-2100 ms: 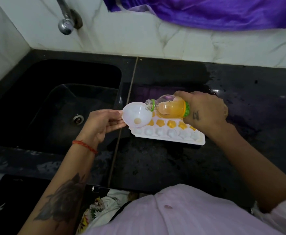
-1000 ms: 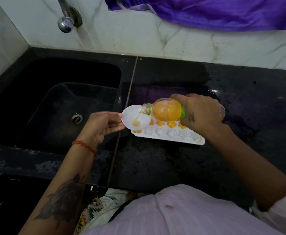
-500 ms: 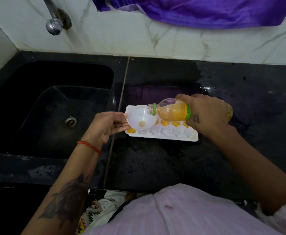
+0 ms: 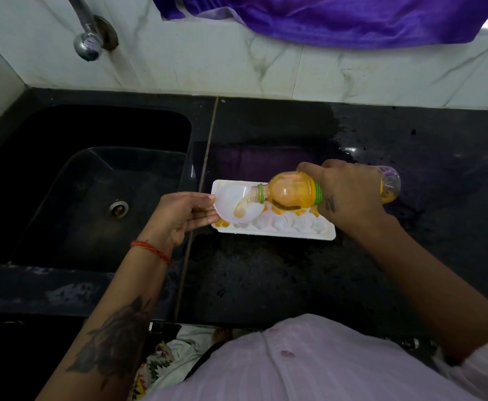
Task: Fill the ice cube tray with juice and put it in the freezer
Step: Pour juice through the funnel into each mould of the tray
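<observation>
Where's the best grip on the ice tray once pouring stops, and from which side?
Judging by its pose, take the ice tray by its two short ends, one hand each, and keep it level. It lies flat on the black counter with juice in the open far-row cells, so a one-sided lift would likely tip and spill. The near long rim is bare too.

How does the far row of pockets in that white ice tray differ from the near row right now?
The far row of the white plastic ice cube tray holds orange juice in the pockets that show, while the near row looks mostly white and unfilled, bar an orange pocket at its left end. The far row is largely hidden behind the tilted clear juice bottle; the near row lies mostly in plain sight. Both belong to one tray on the black counter.
</observation>
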Demonstrator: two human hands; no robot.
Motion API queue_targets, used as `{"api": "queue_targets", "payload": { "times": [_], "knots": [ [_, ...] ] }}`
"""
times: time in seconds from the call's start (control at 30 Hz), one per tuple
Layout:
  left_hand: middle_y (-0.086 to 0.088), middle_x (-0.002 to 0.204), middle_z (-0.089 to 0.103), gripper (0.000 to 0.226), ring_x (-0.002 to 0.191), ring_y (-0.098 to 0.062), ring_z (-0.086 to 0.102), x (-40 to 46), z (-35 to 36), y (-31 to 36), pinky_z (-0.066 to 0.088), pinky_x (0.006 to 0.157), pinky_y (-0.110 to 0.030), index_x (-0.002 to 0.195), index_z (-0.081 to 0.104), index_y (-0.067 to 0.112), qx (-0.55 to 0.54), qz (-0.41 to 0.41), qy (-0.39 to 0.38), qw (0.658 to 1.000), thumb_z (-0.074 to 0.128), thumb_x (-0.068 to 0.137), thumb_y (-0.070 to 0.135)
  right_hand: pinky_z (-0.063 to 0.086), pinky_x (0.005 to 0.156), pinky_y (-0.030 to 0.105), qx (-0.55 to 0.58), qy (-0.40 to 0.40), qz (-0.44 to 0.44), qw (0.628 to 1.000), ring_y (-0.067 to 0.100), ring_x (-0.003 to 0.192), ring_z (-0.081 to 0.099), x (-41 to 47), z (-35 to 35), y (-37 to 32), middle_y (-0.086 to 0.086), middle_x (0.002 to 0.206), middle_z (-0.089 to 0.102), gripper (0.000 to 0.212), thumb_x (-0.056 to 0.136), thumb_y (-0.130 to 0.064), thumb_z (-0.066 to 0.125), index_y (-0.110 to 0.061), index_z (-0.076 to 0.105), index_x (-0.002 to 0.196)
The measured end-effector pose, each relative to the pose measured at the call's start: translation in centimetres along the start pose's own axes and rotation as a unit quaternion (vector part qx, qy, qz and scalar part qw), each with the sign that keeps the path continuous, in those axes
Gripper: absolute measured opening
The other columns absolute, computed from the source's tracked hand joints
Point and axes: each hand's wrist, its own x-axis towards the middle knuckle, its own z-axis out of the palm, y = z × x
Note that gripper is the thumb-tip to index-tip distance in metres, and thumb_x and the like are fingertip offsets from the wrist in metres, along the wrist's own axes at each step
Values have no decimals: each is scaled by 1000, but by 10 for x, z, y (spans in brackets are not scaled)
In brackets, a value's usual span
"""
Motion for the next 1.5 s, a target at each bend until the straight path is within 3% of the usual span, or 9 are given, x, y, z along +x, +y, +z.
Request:
{"api": "queue_targets", "payload": {
  "times": [0.53, 0.77, 0.97, 1.17, 1.5],
  "knots": [
    [-10, 65, 72, 5, 60, -19, 71, -2, 1, 7, 57, 52, -23, 85, 66, -2, 1, 2, -12, 1000, 63, 80, -2, 34, 65, 28, 106, 2, 28, 994, 27, 94, 62, -8, -2, 9, -1, 101, 65, 64, 73, -33, 73, -42, 44, 130],
    [-9, 59, 71, 1, 55, -19, 70, -3, 19, 7, 57, 51, -23, 81, 65, -2, 5, 4, -35, 999, 64, 81, -1, 36, 64, 28, 105, 12, 33, 994, 27, 91, 62, -16, 1, 16, -1, 100, 65, 54, 77, -38, 69, -42, 48, 126],
    [-10, 56, 69, 2, 53, -20, 69, 0, 30, 3, 56, 49, -24, 80, 63, -3, 13, -8, -33, 999, 65, 80, -3, 44, 66, 31, 64, 5, 27, 998, 29, 89, 62, -17, 5, 22, 3, 99, 64, 49, 81, -30, 65, -37, 47, 125],
    [-12, 58, 69, 3, 54, -21, 69, 1, 33, 0, 56, 49, -25, 80, 63, -3, 9, -8, -27, 1000, 66, 79, -4, 29, 63, 29, 16, 12, 27, 999, 29, 92, 62, -18, 5, 23, 4, 102, 64, 46, 83, -21, 60, -35, 47, 125],
    [-10, 56, 70, 4, 53, -20, 70, 0, 32, 0, 56, 48, -24, 80, 63, -3, 12, -11, -29, 999, 66, 79, -4, 29, 66, 30, 11, 16, 23, 1000, 31, 95, 61, -17, 4, 24, 5, 106, 64, 49, 82, -19, 60, -33, 47, 127]
  ]
}}
